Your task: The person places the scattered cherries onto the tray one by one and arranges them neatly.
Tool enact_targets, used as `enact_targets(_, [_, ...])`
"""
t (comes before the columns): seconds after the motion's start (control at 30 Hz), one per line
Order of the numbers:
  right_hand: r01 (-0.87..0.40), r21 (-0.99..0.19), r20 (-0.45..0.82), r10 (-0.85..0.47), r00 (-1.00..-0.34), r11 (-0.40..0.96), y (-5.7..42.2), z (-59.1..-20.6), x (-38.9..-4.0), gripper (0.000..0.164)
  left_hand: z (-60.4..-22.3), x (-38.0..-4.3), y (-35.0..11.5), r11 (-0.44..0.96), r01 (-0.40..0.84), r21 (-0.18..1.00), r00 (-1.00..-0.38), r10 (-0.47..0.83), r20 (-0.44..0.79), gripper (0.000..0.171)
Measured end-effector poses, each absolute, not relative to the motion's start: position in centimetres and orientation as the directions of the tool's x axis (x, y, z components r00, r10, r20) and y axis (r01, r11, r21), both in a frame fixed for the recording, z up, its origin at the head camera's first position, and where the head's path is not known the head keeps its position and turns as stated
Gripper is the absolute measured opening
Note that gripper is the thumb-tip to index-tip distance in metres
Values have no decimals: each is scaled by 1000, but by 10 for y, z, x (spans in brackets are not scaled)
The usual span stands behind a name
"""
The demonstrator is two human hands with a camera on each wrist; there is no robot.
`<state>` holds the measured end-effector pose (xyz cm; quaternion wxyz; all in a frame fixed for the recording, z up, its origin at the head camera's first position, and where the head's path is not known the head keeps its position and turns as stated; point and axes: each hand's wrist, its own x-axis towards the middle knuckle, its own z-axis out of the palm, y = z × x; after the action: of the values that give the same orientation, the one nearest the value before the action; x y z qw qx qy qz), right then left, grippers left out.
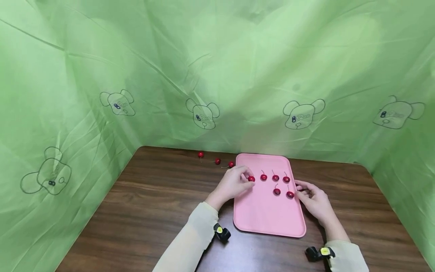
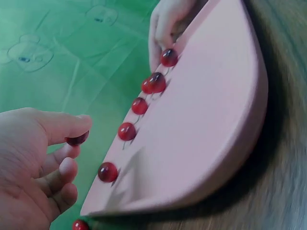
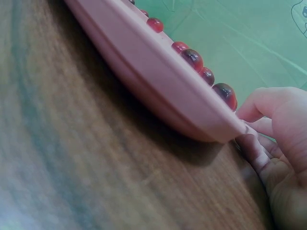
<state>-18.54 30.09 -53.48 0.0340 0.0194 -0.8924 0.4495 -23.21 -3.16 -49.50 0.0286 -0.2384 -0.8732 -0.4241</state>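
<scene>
My left hand [image 1: 234, 182] is over the left part of a pink tray [image 1: 265, 219]. Between its thumb and fingers it pinches a small dark red cherry [image 2: 76, 139], partly covered by the thumb in the left wrist view. Several red cherries with thin stems stand on the tray, such as one cherry [image 1: 276, 191] in the front row and another cherry [image 1: 286, 179] behind it. At the tray's right edge, my right hand [image 1: 316, 202] grips the rim with its thumb and fingers, close to a cherry [image 3: 225, 96].
Three loose cherries lie on the brown wooden table [image 1: 153, 204] behind and left of the tray: one cherry [image 1: 201, 154] farthest left, a second cherry [image 1: 217, 161], and a third cherry [image 1: 231, 164] beside the rim. A green cloth [image 1: 251, 75] with drawn mouse heads surrounds the table.
</scene>
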Motion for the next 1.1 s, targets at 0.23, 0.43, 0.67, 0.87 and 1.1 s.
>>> enact_targets(0.23, [-69,-800,75,-14,-997,596,300,-535,-187,45,-502,-230,-12,546,436,715,-885,405,230,15])
enact_targets(0.43, [-61,-795,68,-11,-998,604,302,-536,-185,45,-509,-226,3,563,412,717,-886,431,170,17])
enact_targets(0.67, [-73,-791,82,-13,-997,607,303,-538,-187,43,-511,-223,13,608,465,644,-861,479,170,17])
enact_targets(0.87, [-65,-801,73,-11,-997,595,301,-535,-186,45,-513,-220,18,661,461,593,-863,489,127,14])
enact_targets(1.1, [-72,-807,81,-11,-997,586,302,-537,-187,45,-513,-219,21,658,482,579,-851,508,132,14])
